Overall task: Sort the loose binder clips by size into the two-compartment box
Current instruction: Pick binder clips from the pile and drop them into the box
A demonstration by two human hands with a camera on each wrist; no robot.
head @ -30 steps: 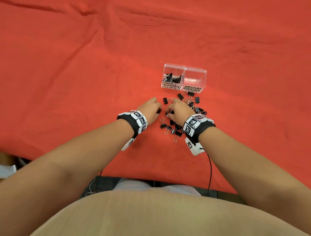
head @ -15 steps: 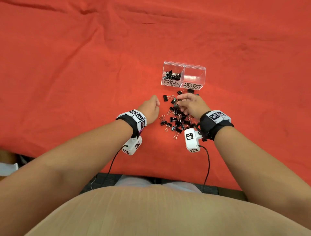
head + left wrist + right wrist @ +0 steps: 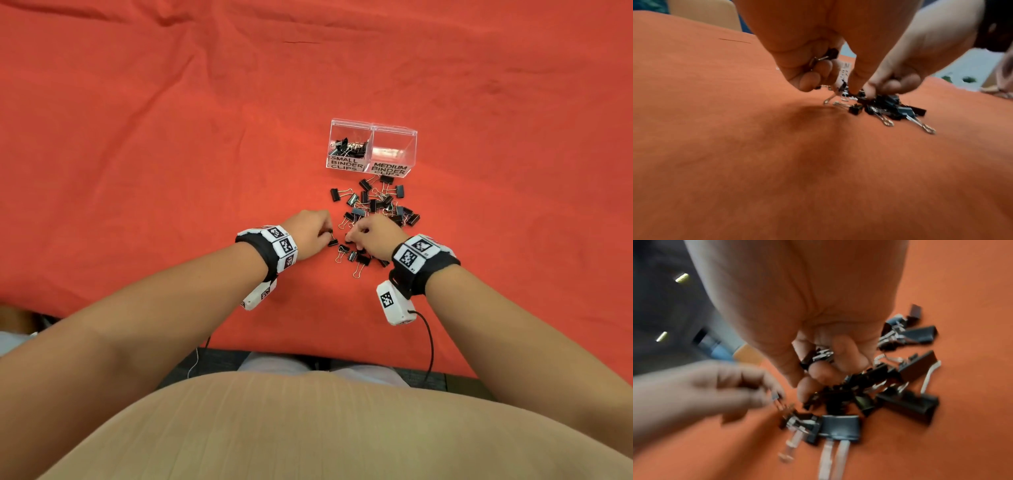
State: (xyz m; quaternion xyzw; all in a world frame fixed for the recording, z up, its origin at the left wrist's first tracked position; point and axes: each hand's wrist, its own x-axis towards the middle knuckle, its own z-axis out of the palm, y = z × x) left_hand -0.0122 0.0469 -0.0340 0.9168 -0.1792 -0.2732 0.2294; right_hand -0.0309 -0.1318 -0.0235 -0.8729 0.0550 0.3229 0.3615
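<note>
A clear two-compartment box (image 3: 371, 128) stands on the red cloth. Its left side, labelled SMALL BINDER CLIPS, holds several small black clips (image 3: 349, 147); the MEDIUM side looks empty. A pile of loose black binder clips (image 3: 376, 205) lies between the box and my hands. My left hand (image 3: 327, 236) is at the pile's near left edge and pinches a small clip (image 3: 333, 242); the left wrist view shows more small clips (image 3: 826, 55) tucked in its curled fingers. My right hand (image 3: 352, 240) is over the near clips, with a small clip (image 3: 818, 355) held in its curled fingers.
The red cloth (image 3: 171, 154) covers the whole table, wrinkled at the far side. Its near edge (image 3: 308, 353) lies close to my body. A cable (image 3: 430, 346) runs from the right wrist camera over that edge.
My right hand has drawn back from the clips near the box to the near end of the pile. My left hand has shifted slightly toward the pile and pinches a clip.
</note>
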